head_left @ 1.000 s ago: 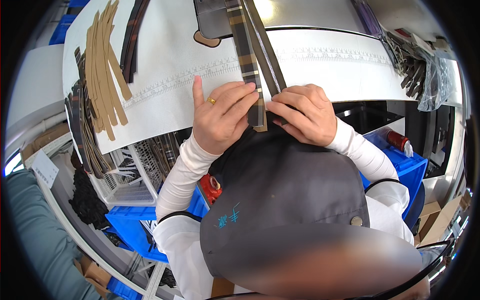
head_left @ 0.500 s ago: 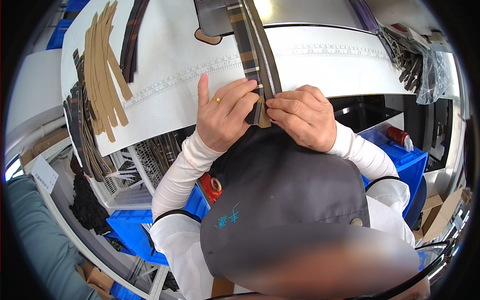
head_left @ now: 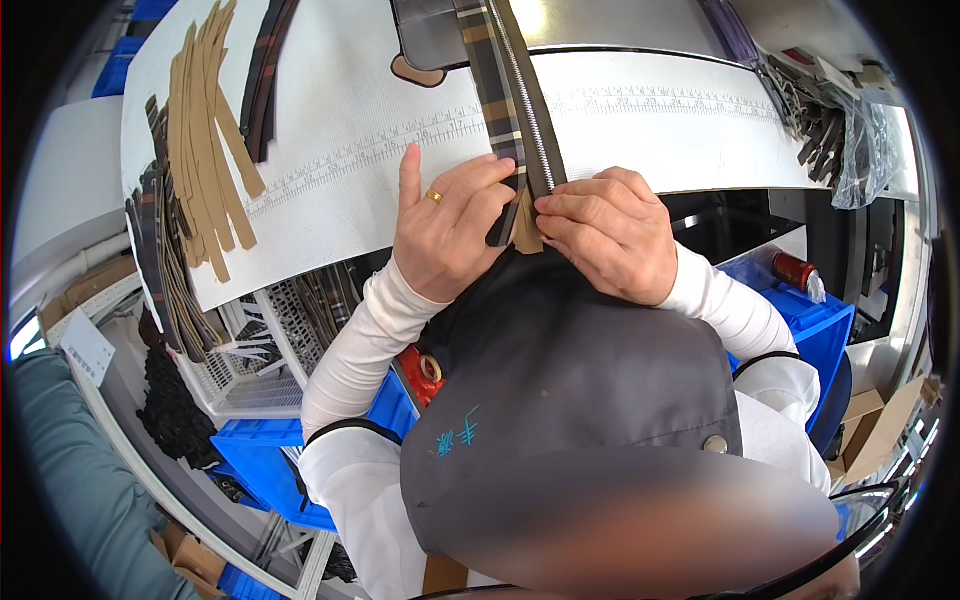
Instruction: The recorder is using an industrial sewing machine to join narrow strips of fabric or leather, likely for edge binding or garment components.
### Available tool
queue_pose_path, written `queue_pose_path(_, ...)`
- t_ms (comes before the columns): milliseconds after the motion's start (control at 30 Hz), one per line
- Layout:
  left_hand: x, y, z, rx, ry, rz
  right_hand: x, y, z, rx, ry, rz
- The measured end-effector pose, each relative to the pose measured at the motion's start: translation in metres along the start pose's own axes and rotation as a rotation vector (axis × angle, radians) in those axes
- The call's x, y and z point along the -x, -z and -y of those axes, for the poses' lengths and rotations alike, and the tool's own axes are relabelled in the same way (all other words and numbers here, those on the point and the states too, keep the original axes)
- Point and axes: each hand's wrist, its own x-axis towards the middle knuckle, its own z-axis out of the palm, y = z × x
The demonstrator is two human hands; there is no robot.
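A dark zipper tape (head_left: 535, 125) with silver teeth runs toward me from the far edge of the worktable, beside a brown plaid fabric strip (head_left: 490, 90). My left hand (head_left: 447, 228), a ring on one finger, pinches the near end of the plaid strip; its little finger sticks up. My right hand (head_left: 618, 238) grips the near end of the zipper tape between thumb and fingers. Between the hands a short tan strip end (head_left: 528, 236) hangs just past the table edge. How the layers meet under my fingertips is hidden.
Tan strips (head_left: 200, 130) and dark strips (head_left: 268, 80) lie on the white ruled tabletop (head_left: 340, 130) at left. A dark machine plate (head_left: 435, 40) is at the far side. Below stand a white basket (head_left: 265, 395) and blue bins (head_left: 270, 455); a red can (head_left: 795, 270) sits right.
The zipper tape and plaid strip have shifted slightly right. At their near ends, the plaid end has parted a little from the tan end, which shows more. Both hands keep nearly the same place.
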Motion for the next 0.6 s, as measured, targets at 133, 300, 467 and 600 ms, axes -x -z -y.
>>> queue_pose_path(133,0.0,0.001,-0.003,0.033,0.028,-0.003,-0.002,-0.005,0.002,0.009,0.027,0.002)
queue_pose_path(300,0.0,0.004,-0.004,0.072,0.037,0.019,-0.002,-0.008,0.004,0.006,0.03,0.011)
queue_pose_path(467,-0.001,0.005,-0.001,0.014,0.009,0.076,0.001,-0.011,0.002,0.012,0.031,-0.003)
queue_pose_path(600,-0.005,0.011,0.004,0.001,-0.037,0.104,0.006,-0.007,-0.007,0.009,0.08,0.025)
